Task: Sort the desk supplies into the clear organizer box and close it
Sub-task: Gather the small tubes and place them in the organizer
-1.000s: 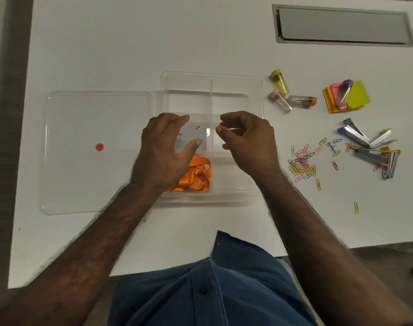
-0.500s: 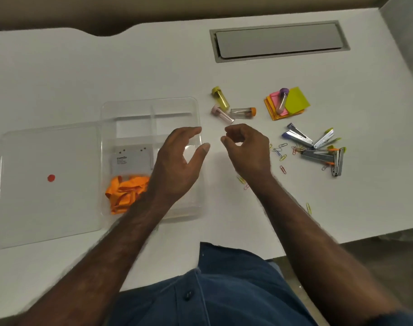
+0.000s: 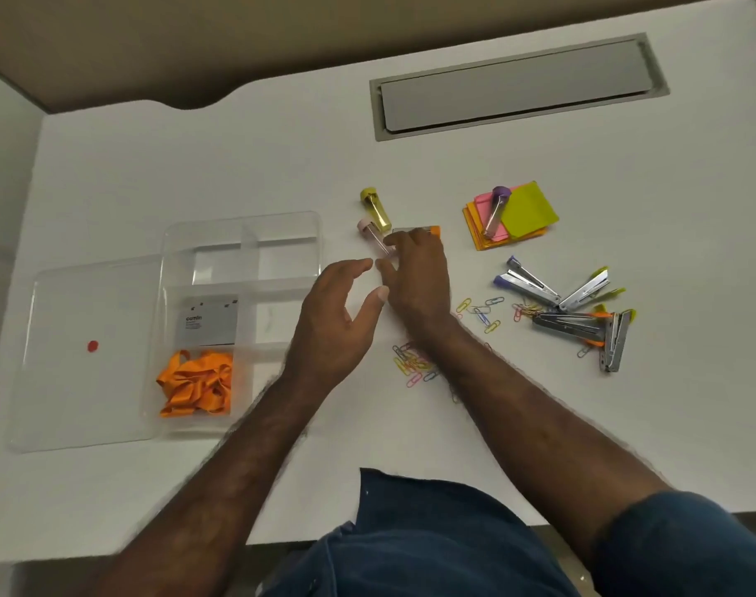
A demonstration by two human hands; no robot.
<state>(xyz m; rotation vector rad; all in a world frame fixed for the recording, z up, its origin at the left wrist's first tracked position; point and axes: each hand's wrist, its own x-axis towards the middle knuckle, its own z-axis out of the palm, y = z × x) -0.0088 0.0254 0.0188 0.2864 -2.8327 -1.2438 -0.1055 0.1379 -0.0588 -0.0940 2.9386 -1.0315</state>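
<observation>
The clear organizer box stands open at left, its lid lying flat beside it. Orange bands and a grey card lie in its compartments. My left hand hovers open just right of the box, holding nothing. My right hand reaches over the small tubes, its fingers spread on the pink-capped tube and the orange-capped tube; no grip shows. A yellow tube lies just beyond. Coloured paper clips are scattered under my right forearm.
Sticky notes with a purple-capped tube on them lie at right. Several staplers are piled further right with more clips nearby. A grey cable hatch is set in the desk's far side.
Both hands left the box and moved right. My right hand has gone forward from above the paper clips to the tubes. The camera view shifted.
</observation>
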